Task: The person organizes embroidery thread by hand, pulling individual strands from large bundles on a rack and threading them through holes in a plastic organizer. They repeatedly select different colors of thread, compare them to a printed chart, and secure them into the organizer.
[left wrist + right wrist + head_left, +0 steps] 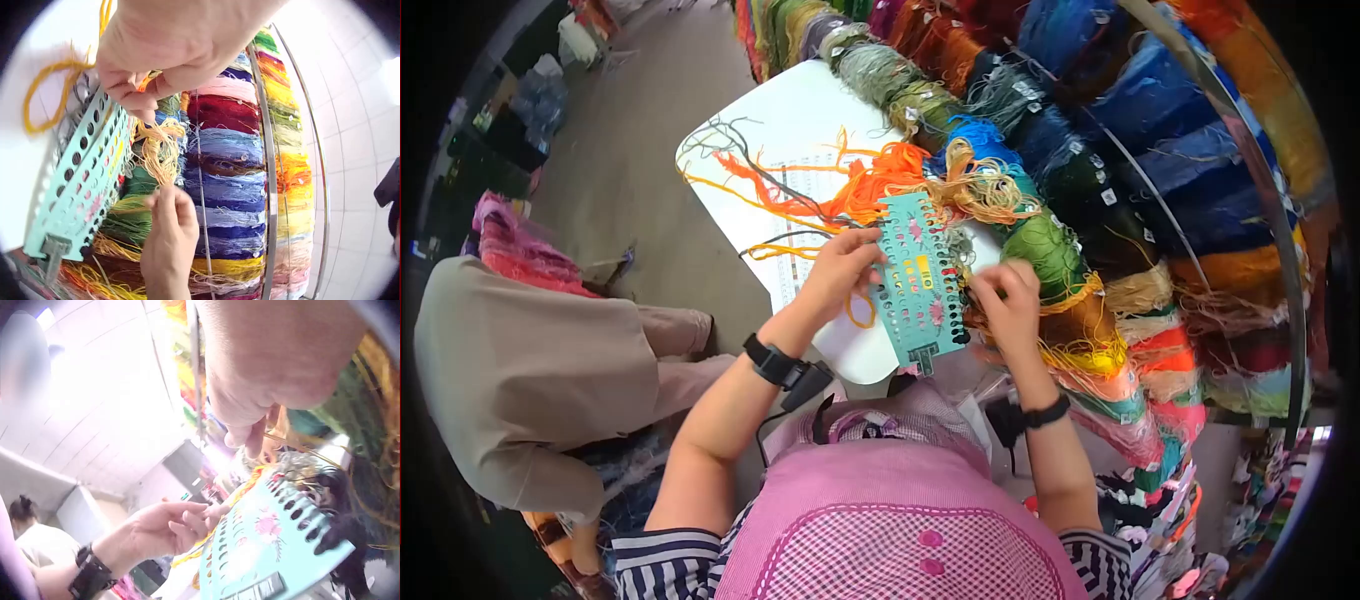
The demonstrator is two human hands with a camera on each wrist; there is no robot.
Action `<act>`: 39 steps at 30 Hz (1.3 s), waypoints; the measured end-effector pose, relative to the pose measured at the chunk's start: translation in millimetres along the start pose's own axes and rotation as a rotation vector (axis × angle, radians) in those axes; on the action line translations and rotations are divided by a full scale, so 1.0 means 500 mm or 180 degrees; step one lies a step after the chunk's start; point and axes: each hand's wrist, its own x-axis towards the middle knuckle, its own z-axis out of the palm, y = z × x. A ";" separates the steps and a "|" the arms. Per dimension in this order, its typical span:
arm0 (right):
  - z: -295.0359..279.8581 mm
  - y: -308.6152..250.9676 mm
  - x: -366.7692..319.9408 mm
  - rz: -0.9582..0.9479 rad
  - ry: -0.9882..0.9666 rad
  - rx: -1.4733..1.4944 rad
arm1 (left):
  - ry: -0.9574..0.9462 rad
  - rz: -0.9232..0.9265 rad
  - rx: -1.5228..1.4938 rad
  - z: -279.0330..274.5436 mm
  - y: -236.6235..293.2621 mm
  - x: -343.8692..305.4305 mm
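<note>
A turquoise thread card [915,275] with flower prints and rows of holes along both long edges lies tilted over a white board [750,130]. Its near end carries a metal clip [923,358]. My left hand [850,265] holds the card's left edge between thumb and fingers, with a yellow thread loop [860,310] hanging below. Dark threads fill the holes on the right edge. Beside that edge my right hand [1008,295] pinches thread, thumb against fingers. In the left wrist view, its fingertips [165,190] meet the lower end of a beige thread bundle [161,153].
Orange thread [885,180] and blue thread [980,135] are heaped beyond the card. Racks of coloured skeins [1160,120] crowd the right side, with a metal rail [1250,150] before them. Another person [550,370] bends down at the left, beside the floor [650,130].
</note>
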 end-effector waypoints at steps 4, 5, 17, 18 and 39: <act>0.071 0.005 0.072 0.0349 -0.0373 0.1030 | 0.0182 -0.0121 -0.0768 0.055 -0.014 0.009; 0.093 -0.003 0.083 0.0891 -0.0614 0.1681 | 0.0196 -0.0167 -0.1002 0.055 -0.012 0.009; 0.173 0.042 0.104 0.0160 -0.0460 0.0908 | 0.0375 0.0356 -0.0337 0.075 0.001 0.023; 0.171 0.034 0.098 0.0660 -0.0631 0.1341 | 0.0364 0.0545 -0.0158 0.071 -0.004 0.028; 0.177 0.052 0.084 0.0954 -0.0703 0.2280 | -0.0230 0.0266 0.0879 0.089 0.054 0.025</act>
